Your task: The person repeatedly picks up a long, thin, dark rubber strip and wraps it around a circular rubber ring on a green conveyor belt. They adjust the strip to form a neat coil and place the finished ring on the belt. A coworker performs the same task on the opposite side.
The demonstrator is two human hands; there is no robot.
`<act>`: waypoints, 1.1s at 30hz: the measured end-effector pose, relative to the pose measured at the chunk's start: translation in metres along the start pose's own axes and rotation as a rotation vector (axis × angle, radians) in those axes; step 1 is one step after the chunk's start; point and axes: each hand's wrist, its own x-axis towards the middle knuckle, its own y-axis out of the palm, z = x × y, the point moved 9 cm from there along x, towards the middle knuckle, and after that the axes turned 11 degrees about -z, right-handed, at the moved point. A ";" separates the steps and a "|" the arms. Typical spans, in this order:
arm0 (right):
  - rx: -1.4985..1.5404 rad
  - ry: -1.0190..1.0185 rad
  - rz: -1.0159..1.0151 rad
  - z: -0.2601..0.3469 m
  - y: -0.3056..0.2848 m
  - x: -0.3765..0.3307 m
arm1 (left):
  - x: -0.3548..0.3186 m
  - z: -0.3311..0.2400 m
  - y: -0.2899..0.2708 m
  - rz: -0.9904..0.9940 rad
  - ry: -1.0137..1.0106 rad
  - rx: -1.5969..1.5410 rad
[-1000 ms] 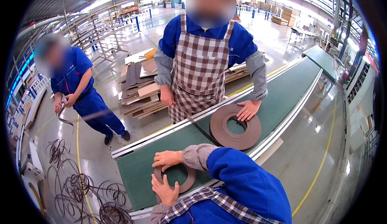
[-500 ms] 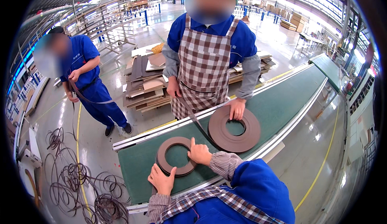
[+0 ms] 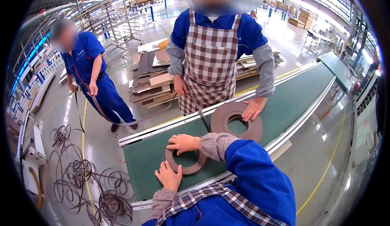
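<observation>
On the green belt lies a small flat coil of brown edge banding [image 3: 198,165]. My right hand [image 3: 185,143] reaches across its far side, fingers bent over the rim and thumb toward the centre hole. At the coil's near left edge is my left hand [image 3: 169,177], fingers spread, thumb by the rim. Just beyond, to the right, sits a bigger coil of the same banding [image 3: 221,122], partly hidden by my right sleeve. A co-worker's hand [image 3: 254,108] rests flat on it. A strip [image 3: 204,121] runs from the big coil over the belt's far edge.
The green conveyor belt [image 3: 294,91] stretches away to the right between pale rails. Tangled banding [image 3: 115,207] covers floor at the left. Another person [image 3: 87,59] stands there holding a strip. Behind the apron-wearing co-worker [image 3: 211,59] are stacked boards [image 3: 148,71].
My right hand has moved left from the coil's right side to its far rim. My left hand has loosened and spread. The co-worker's hand on the big coil has shifted right.
</observation>
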 end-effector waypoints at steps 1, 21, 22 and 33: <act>-0.061 -0.023 -0.023 -0.003 0.002 0.002 | 0.000 -0.002 -0.001 -0.010 0.013 -0.007; -0.192 0.724 0.306 0.002 -0.020 -0.034 | -0.018 0.040 -0.009 0.033 -0.308 -0.042; -0.240 0.710 0.322 0.007 -0.030 -0.026 | -0.018 0.036 -0.008 0.014 -0.274 -0.009; 0.183 -0.114 -0.171 0.037 0.008 0.011 | -0.024 0.089 -0.028 -0.012 -0.371 -0.132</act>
